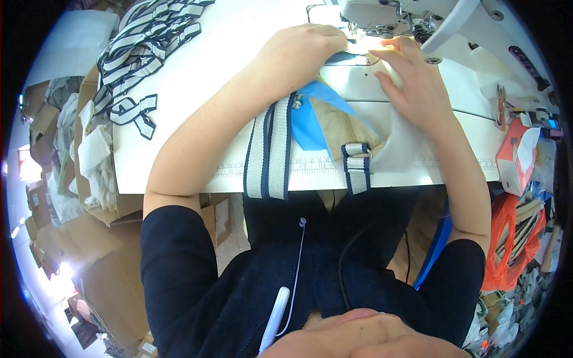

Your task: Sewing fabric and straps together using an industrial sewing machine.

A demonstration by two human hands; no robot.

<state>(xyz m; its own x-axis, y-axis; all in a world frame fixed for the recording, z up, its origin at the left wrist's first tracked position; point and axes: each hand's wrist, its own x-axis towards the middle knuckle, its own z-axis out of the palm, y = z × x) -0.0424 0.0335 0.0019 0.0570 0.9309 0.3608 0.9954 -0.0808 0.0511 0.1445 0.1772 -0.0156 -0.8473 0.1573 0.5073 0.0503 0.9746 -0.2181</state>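
Counter: The white counter (pixel 233 36) carried the work; a ruler scale ran along its front edge.
Sewing machine: The white sewing machine (pixel 501 45) stood at the far right corner, its presser-foot area brightly lit.
Strap pile: A tangled strap pile (pixel 140 45), striped navy and off-white, lay at the far left corner, with one loop trailing toward the front edge.
Workpiece: The blue and tan fabric piece (pixel 309 122) lay between the forearms, from the machine's needle area toward the front edge.
Right hand: The right hand (pixel 412 77) was open, thumb apart from the fingers, fingertips just beside the presser foot.
Left hand: The left hand (pixel 319 45) lay palm down, fingers bent, at the left of the presser foot; whether it gripped the material could not be told.
Long strap: A doubled striped strap (pixel 277 155) ran from beneath the left forearm and slightly overhung the front edge.
Carton: A red and white box (pixel 513 158) stood at the front right corner.
Short strap: A short striped strap (pixel 357 170) lay across the front edge, right of the long strap.
Ring: A metal ring (pixel 370 153) sat beside the short strap.
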